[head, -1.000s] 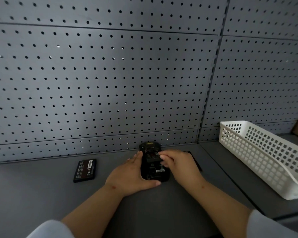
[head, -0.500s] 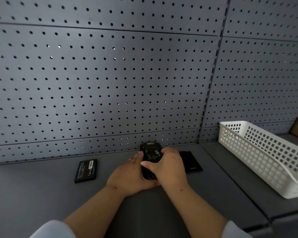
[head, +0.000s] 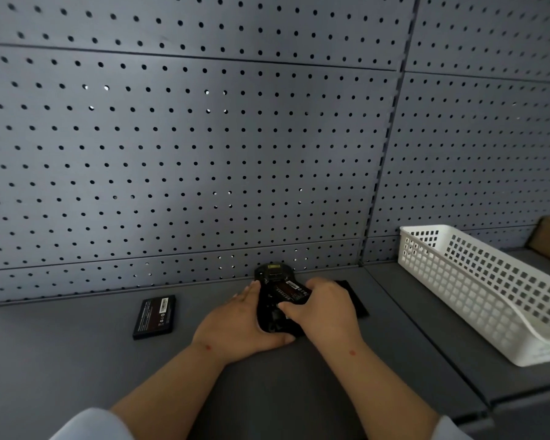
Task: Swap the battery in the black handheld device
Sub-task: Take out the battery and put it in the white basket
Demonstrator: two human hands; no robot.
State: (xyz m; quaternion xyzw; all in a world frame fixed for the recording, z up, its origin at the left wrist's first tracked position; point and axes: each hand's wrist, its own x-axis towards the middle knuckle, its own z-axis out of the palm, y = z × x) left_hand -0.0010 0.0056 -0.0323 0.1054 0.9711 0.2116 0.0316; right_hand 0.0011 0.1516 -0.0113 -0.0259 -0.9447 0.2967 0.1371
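Left hand (head: 238, 325) cups the black handheld device (head: 272, 296) flat on the surface (head: 77, 369), right hand (head: 326, 309) pinching a battery (head: 291, 292) over its open back, spare battery (head: 154, 316) farther left, white basket (head: 489, 290) far right.

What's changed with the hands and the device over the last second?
The right hand slid over the black device and now tips a labelled battery up at its open back. The left hand still steadies it; the spare battery and white basket haven't moved.
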